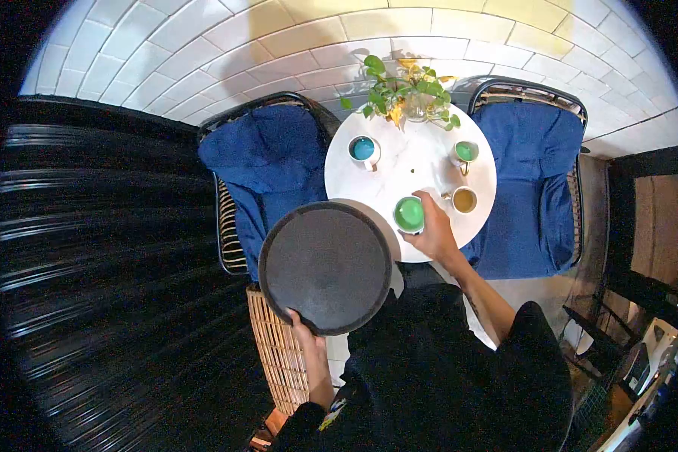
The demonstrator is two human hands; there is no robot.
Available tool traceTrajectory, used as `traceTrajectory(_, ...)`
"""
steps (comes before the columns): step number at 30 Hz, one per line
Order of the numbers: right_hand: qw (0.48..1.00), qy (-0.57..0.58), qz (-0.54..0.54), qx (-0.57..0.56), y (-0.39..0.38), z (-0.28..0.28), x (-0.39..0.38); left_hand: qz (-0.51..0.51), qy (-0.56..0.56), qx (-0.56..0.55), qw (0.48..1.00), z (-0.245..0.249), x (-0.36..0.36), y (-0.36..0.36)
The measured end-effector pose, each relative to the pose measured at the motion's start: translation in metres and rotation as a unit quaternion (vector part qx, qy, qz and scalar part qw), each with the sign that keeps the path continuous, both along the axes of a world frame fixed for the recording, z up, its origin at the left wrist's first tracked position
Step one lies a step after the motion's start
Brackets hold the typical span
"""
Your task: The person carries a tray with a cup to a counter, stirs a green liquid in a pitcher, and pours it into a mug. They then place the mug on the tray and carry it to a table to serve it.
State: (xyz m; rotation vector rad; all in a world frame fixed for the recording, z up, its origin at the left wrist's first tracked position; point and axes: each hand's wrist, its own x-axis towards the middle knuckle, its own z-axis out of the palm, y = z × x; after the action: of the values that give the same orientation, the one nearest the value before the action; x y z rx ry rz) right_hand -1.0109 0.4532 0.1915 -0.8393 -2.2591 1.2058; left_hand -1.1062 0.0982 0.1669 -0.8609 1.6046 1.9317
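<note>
My left hand (309, 348) grips the lower rim of a round black tray (325, 267), which bears nothing and overlaps the table's near left edge. My right hand (432, 228) is closed round the right side of a cup with a green inside (409, 214), at the front of the round white table (388, 177). A white cup with a blue inside (362, 148) stands at the table's left. On the right are another green cup (466, 151) and a cup with a brownish-yellow inside (465, 200), close to my right hand.
A leafy plant with yellow flowers (416, 94) stands at the back of the table by the tiled wall. Chairs with blue covers flank the table, one left (267, 154) and one right (523, 188). A woven chair back (279, 350) is at the lower left.
</note>
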Motion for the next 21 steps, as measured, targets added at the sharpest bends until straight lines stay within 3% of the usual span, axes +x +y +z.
traceTrajectory(7,0.993,-0.05,0.021,-0.101,0.007,-0.098,-0.003,0.003,0.031,0.024,0.999,-0.013,0.002,-0.005)
traceTrajectory(11,0.999,-0.021,0.001,-0.03,-0.006,-0.126,-0.008,-0.022,0.044,0.045,0.998,-0.008,0.003,0.001)
traceTrajectory(19,0.996,-0.031,0.001,-0.079,-0.015,-0.158,-0.006,-0.012,-0.014,0.051,0.999,0.021,0.002,0.035)
traceTrajectory(21,1.0,0.001,0.009,0.025,-0.014,-0.163,-0.001,-0.011,-0.015,0.06,0.998,0.016,-0.001,0.034)
